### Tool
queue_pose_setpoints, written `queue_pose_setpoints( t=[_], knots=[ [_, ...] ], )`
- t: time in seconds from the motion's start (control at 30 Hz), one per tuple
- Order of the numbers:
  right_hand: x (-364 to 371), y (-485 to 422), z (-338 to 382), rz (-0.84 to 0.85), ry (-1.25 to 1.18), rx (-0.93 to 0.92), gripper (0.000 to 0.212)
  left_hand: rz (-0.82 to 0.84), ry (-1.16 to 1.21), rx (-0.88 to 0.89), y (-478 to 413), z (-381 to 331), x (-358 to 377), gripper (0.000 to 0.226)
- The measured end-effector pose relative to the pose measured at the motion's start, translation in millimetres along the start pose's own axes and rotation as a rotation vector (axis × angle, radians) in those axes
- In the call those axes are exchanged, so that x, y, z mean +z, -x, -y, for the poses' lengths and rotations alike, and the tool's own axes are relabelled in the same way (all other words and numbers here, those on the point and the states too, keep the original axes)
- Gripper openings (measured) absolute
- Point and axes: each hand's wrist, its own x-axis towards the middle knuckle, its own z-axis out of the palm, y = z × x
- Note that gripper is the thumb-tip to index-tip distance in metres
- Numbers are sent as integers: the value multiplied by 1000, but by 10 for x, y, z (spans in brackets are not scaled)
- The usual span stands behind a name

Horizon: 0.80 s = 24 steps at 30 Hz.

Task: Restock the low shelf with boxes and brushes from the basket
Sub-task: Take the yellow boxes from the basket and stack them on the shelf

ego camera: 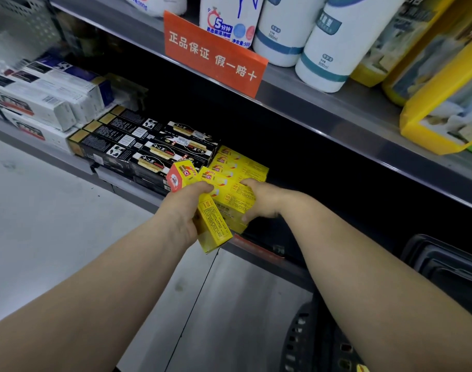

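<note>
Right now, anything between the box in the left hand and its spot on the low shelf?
Yes. The yellow stack sits right behind the box held by the left hand at the shelf front, and the right hand grips that stack. Black boxes flank its left.

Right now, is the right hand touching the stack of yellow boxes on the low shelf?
Touching. The head view shows the right hand with its fingers curled over the far edge of the top yellow box and its thumb against the near side.
</note>
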Motion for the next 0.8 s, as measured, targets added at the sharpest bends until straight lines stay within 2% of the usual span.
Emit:
queue_pose_setpoints(
  t=[0.1,0.17,0.23,0.3,0.37,0.4,0.47,0.53,0.63,0.7,0.8],
  knots=[
    [-65,52,23,-39,-81,-18,90,-34,18,30,-21,10,9,15],
    [-154,144,75,-144,-257,-81,65,-30,31,54,-36,8,9,16],
    [-214,257,155,-136,-487,-191,39,-14,39,90,-31,-7,20,17],
    [-218,370,256,2,-555,-275,44,-18,51,125,-25,-23,37,26],
    [-192,406,333,31,-409,-306,62,33,70,157,-18,-25,65,31],
    [-198,395,350,-7,-361,-310,62,66,64,182,-12,-26,83,27],
    [-258,358,336,-128,-434,-301,46,93,-22,228,12,-24,119,20],
    [-327,305,240,-280,-509,-249,37,64,-118,210,-18,-2,130,30],
    [-357,170,17,-491,-297,-113,41,-6,-216,92,-74,48,117,47],
    [-301,59,-58,-512,-187,-37,43,-10,-283,71,-80,81,110,47],
    [-144,-112,-39,-368,-181,58,48,10,-321,89,-119,103,119,44]
  ],
)
